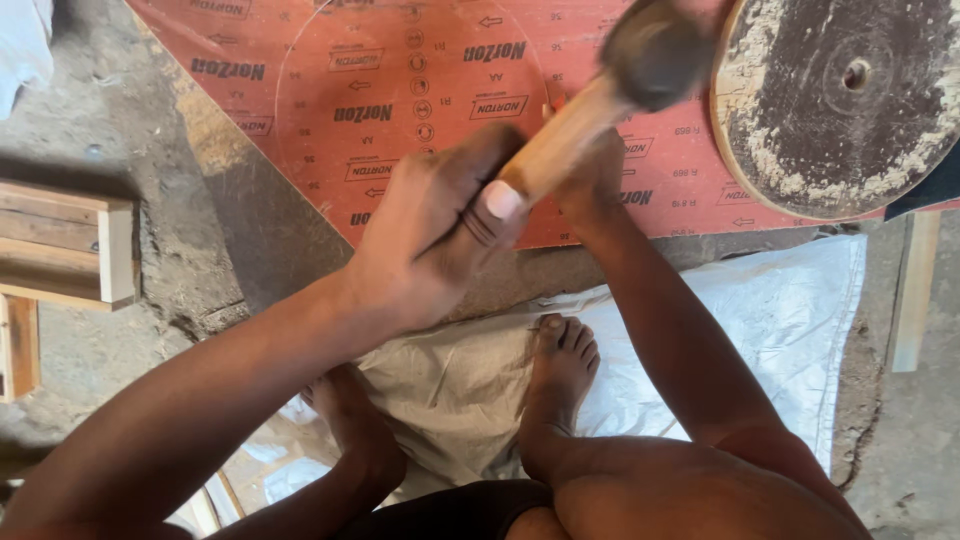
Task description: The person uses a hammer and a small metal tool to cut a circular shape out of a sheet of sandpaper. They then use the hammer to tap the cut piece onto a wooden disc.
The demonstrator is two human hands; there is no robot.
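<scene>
Concrete floor under red abrasive sheet point(400, 110). Left hand point(430, 235) clamps the hammer point(610, 90) handle; right hand point(592, 180), beneath the hammer, grip unclear. Strike squarely.

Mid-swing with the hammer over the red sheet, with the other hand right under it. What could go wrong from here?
1. The left hand swings the hammer, whose head is blurred with motion, right above the right hand on the red abrasive sheet; a stray blow could hit its fingers.
2. The round wooden disc lies close beside the hammer head and could be clipped.
3. Bare feet rest just below the sheet, exposed to a dropped hammer.
</scene>
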